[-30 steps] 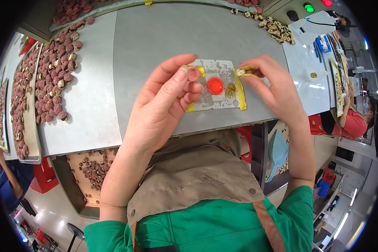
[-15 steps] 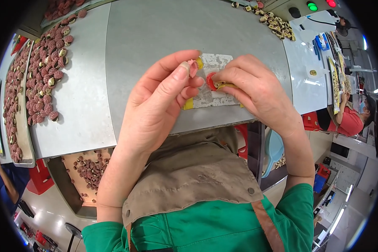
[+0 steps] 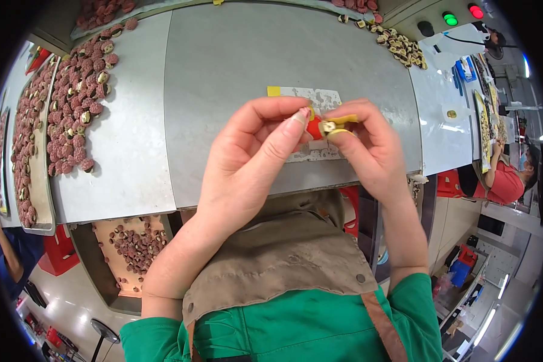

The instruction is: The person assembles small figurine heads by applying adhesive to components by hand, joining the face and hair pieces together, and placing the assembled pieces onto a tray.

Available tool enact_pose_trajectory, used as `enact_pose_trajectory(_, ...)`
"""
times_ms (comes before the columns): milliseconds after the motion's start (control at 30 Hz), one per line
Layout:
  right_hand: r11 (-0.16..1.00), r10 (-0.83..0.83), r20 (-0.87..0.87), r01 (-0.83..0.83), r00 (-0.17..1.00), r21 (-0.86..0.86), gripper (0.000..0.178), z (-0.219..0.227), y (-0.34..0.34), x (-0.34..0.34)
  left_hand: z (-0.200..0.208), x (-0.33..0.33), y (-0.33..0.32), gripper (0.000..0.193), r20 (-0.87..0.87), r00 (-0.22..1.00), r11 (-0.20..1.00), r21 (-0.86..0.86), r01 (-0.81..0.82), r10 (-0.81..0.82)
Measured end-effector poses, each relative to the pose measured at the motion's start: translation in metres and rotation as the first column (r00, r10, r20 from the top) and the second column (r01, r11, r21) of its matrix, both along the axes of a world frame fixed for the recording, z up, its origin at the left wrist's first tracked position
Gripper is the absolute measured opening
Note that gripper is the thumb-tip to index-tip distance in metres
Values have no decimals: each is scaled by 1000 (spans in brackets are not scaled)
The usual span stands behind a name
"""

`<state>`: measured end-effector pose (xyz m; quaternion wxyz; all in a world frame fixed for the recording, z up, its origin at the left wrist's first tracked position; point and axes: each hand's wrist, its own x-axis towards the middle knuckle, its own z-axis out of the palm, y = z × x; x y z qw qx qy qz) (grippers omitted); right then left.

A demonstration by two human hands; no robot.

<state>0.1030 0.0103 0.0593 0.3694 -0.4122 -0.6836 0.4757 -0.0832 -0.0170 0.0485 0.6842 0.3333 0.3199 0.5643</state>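
Observation:
In front of me, above the grey work surface, my two hands nearly meet. My left hand (image 3: 247, 160) is closed in a pinch, thumb against fingers, on a small pink piece (image 3: 306, 113) that is mostly hidden. Thumb and fingers of my right hand (image 3: 371, 148) grip a small cream-and-dark block (image 3: 328, 126) with a yellow strip (image 3: 346, 119) beside it. A red round piece (image 3: 314, 128) sits between both hands' fingertips, against the block; which hand bears it I cannot tell. Beneath them lies a worn white pad (image 3: 317, 155) with a yellow corner.
Many pink, bumpy pieces (image 3: 72, 114) lie heaped at left, more on a tray (image 3: 45, 228). Small cream-and-dark blocks (image 3: 404, 51) are piled at far right. An open drawer (image 3: 102, 274) below holds pinkish pieces. A control box (image 3: 425, 28) stands far right; a co-worker (image 3: 504, 181) is beyond.
My hands have come together from apart. The left moved right with the pink piece; the right turned, so the block and yellow strip show more. The view has shifted slightly.

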Motion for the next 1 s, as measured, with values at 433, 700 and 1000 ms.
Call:
enact_pose_trajectory(433,761,-186,77,94,980,642,26,-10,-5,-20,-4,5,0,23,-185,980,978,205,-39,78)
enact_pose_trajectory(700,818,-121,41,76,992,570,33,-8,-6,-16,7,6,0,42,-147,987,994,77,82,-70)
enact_pose_trajectory(1000,812,-123,60,66,991,581,33,-19,-6,-11,-9,21,-4,60,-395,914,948,315,37,95)
